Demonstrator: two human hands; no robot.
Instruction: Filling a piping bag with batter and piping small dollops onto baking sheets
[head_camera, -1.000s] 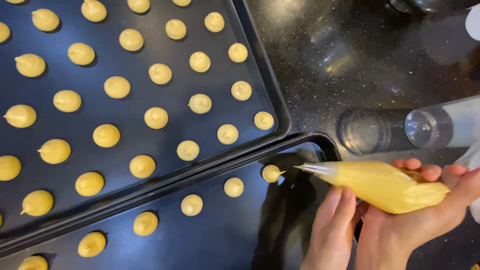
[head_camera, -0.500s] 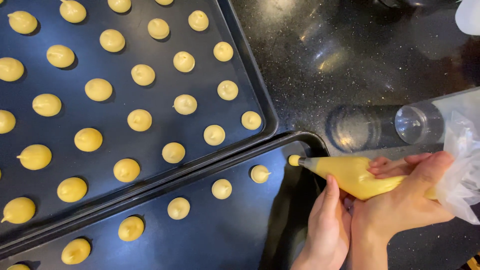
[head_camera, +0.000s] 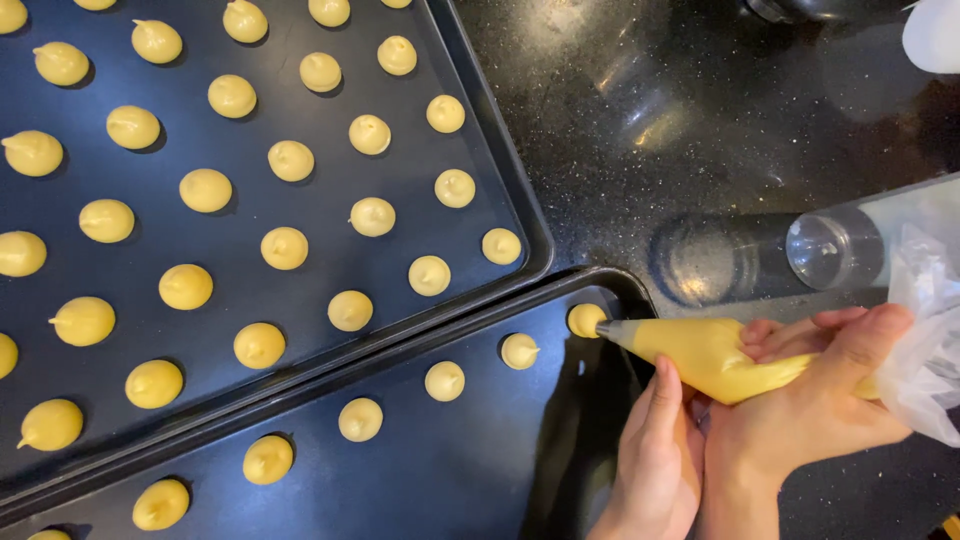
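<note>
Piping bag (head_camera: 715, 357) in both hands

Yellow-filled clear plastic piping bag (head_camera: 715, 355) over the nearer dark metal baking tray (head_camera: 450, 470), second dark tray (head_camera: 300, 230) behind it, clear glass (head_camera: 790, 250) right of the nearer tray on the black speckled counter (head_camera: 700, 120)

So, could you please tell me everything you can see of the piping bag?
The piping bag is clear plastic, filled with pale yellow batter, lying almost level with its tip pointing left. The tip meets a fresh mound in the corner of the lower dark tray. The right hand squeezes its body; the left hand steadies it from below. Its loose end bunches up at right.
</note>
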